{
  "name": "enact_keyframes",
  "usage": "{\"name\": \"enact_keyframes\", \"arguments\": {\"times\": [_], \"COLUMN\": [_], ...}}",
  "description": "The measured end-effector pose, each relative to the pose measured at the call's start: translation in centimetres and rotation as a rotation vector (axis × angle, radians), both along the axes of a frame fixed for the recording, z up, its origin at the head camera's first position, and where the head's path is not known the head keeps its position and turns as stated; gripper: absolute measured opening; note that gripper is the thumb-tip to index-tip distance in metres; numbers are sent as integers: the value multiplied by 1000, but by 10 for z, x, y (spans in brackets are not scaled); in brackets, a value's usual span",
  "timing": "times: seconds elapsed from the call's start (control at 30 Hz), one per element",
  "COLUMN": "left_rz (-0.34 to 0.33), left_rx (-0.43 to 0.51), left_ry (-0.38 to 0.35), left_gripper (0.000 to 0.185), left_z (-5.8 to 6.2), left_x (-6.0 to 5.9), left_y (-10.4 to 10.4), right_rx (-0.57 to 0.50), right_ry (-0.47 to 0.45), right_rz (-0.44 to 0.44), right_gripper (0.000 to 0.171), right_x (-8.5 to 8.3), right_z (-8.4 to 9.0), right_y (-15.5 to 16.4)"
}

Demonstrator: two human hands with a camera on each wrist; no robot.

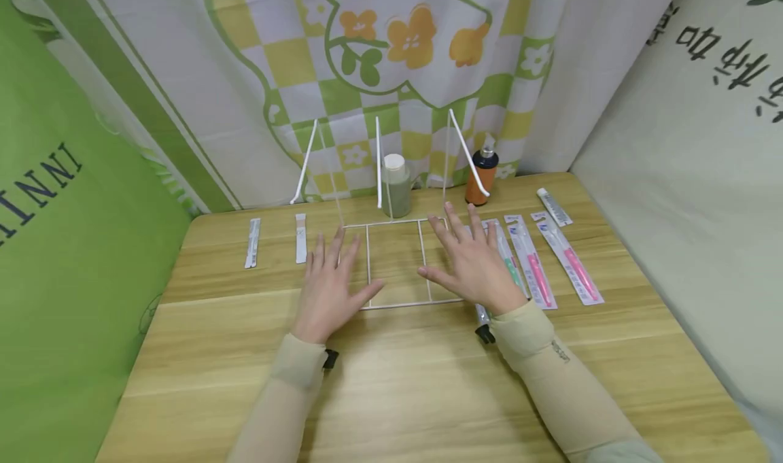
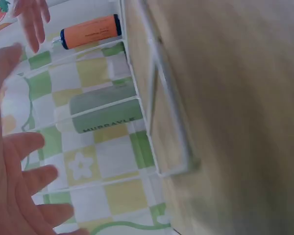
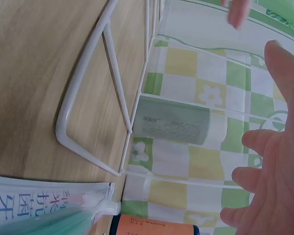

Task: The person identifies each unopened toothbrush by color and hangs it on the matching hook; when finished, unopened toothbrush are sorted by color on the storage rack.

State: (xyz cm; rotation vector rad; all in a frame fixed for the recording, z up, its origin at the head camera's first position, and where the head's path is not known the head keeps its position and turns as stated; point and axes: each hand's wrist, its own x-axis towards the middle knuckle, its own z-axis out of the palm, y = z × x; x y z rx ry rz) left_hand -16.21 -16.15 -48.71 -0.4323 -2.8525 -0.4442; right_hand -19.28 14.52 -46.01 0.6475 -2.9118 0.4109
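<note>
Left hand (image 1: 327, 286) and right hand (image 1: 474, 262): fingers spread flat, empty, over white wire rack (image 1: 397, 262). Left wrist view alone reads green bottle (image 2: 105, 111) label "MURRAYLE".

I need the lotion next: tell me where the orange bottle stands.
In the head view, the orange bottle stands at the table's far edge, right of the green bottle, behind the wire rack.

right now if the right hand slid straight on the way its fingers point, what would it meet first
Probably the orange bottle behind the white wire rack; the right hand points about that way, though depth is unclear.
</note>
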Motion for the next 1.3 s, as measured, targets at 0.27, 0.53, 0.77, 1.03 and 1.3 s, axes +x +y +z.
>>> {"name": "enact_keyframes", "arguments": {"times": [0.27,0.53,0.77,1.03,1.3], "left_rz": [-19,-33,-37,-10,33], "left_rx": [-85,-165,-217,-154,-9], "left_ry": [-108,-189,-243,-210,-261], "left_gripper": [88,88,72,57,60], "left_z": [-13,-16,-22,-23,-18], "left_x": [19,31,33,30,16], "left_y": [-23,-30,-35,-39,-47], "right_rx": [-2,-7,14,-25,-82], "right_ry": [-12,-29,-20,-26,-32], "right_rz": [-4,-11,-21,-28,-62], "right_gripper": [100,102,101,100,102], "right_x": [2,5,5,-3,-18], "right_z": [-1,-3,-4,-5,-6], "right_y": [3,6,9,18,27]}}
